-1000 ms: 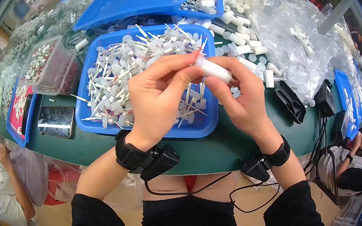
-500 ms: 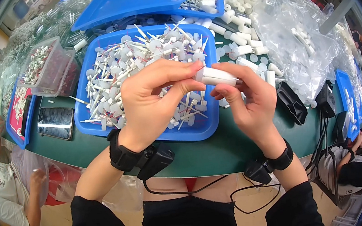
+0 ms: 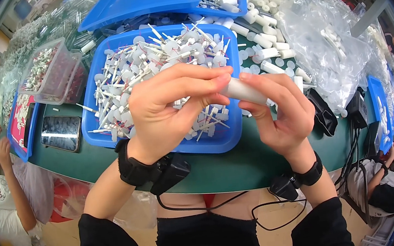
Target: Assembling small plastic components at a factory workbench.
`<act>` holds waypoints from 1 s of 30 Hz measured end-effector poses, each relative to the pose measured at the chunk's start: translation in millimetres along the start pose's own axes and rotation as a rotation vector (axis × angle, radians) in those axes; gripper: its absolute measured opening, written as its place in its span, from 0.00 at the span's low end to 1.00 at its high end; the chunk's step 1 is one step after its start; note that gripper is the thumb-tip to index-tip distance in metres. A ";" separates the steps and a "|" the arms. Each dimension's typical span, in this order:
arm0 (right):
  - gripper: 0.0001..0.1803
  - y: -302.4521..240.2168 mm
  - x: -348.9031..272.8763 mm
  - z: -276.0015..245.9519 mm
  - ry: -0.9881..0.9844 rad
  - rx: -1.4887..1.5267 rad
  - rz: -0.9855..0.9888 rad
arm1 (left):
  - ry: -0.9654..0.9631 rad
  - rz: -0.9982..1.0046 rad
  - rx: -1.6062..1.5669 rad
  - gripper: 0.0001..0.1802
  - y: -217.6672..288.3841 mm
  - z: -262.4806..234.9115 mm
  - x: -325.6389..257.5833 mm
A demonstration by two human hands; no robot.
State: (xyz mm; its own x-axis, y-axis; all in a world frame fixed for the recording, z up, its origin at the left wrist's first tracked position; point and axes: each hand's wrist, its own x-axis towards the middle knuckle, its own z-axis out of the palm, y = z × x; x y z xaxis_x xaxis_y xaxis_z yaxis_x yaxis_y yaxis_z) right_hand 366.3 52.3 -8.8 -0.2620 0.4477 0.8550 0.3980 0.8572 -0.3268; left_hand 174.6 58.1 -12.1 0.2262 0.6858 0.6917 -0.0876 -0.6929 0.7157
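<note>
Between my two hands is a short white cylinder [image 3: 246, 91], tilted down toward the right. Finger and thumb of my left hand [image 3: 161, 110] are closed at its left end, where the fingertips hide any smaller piece. My right hand [image 3: 284, 112] grips the other end, with fingers along the top and the thumb below. Just behind the hands stands a blue basin [image 3: 231, 141], heaped with small white stick-like parts, translucent discs and thin red wires.
Loose white cylinders [image 3: 267, 53] and translucent discs lie right of the basin, beside clear plastic bags [image 3: 327, 58]. At left are a phone [image 3: 60, 133] and a clear plastic box [image 3: 56, 79] of small parts. Blue trays [image 3: 143, 4] stand behind. Other people sit at both sides.
The cylinder has turned in my hands: its slit no longer shows, and it tilts a little more. My right hand has shifted slightly right, its fingers now further over the cylinder.
</note>
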 end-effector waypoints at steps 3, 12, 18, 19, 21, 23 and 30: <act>0.15 6.4 2.0 -1.1 -0.037 0.169 0.069 | -0.020 -0.006 -0.061 0.09 -4.9 -3.2 1.7; 0.15 -0.8 -9.0 4.4 -0.030 0.582 0.559 | 0.095 -0.206 -0.209 0.15 -4.9 6.4 1.0; 0.15 -2.8 -12.7 9.1 0.031 0.498 0.549 | 0.061 -0.147 -0.065 0.15 -5.3 6.1 -0.1; 0.15 -2.9 -12.8 10.1 0.068 0.524 0.566 | 0.085 -0.164 -0.053 0.16 -4.2 7.0 -0.2; 0.15 -2.4 -13.3 9.1 0.069 0.476 0.530 | 0.079 -0.129 -0.022 0.16 -5.0 7.3 -0.8; 0.15 -0.8 -13.7 9.6 0.073 0.430 0.499 | 0.072 -0.099 0.009 0.16 -5.8 6.6 -1.7; 0.16 -0.3 -2.3 1.7 0.014 0.119 0.190 | 0.009 0.015 0.184 0.16 -2.1 7.3 -2.0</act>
State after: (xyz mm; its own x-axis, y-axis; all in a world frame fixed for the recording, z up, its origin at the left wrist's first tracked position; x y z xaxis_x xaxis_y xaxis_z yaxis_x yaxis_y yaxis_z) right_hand 365.3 51.5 -11.4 -0.1800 0.6012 0.7785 0.3321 0.7821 -0.5272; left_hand 181.5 56.6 -15.7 0.2171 0.6762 0.7040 0.0886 -0.7318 0.6757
